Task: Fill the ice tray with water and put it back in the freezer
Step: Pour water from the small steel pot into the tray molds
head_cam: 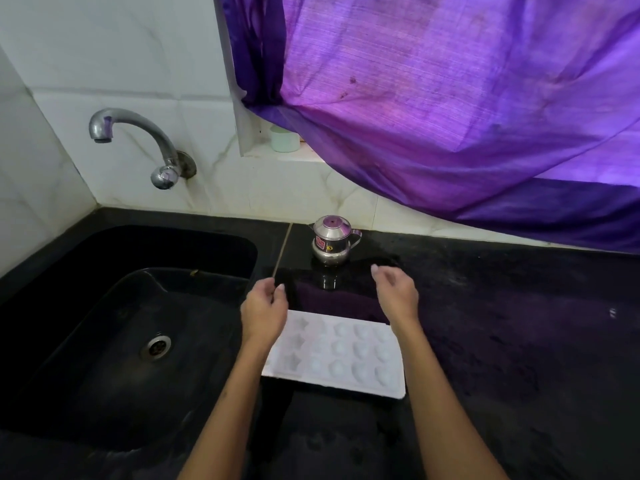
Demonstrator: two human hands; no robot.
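**Inspector:** Nearest item, 6 o'clock of centre: white ice tray (334, 355) flat on the black counter (519, 341), just right of the sink (104, 341). Whether its moulds hold water cannot be determined.

**Assistant:** And the hands?

**Inspector:** Both hover above the tray's far edge. Left hand (264, 308) at its 11 o'clock corner, right hand (398, 294) at 1 o'clock. Fingers loosely curled on each, holding nothing; neither appears to touch the tray.

**Assistant:** Beyond them?

**Inspector:** A dark cloth (332, 301) behind the tray, then a small steel pot (330, 242) at 12 o'clock. Tap (138, 143) on the tiled wall at 10 o'clock, no water running. Purple curtain (450, 98) at 1 o'clock.

**Assistant:** Step in hand?

**Inspector:** Judged as filling not yet begun. Next move calls for gripping the tray by both ends, kept level, and carrying it left under the spout.
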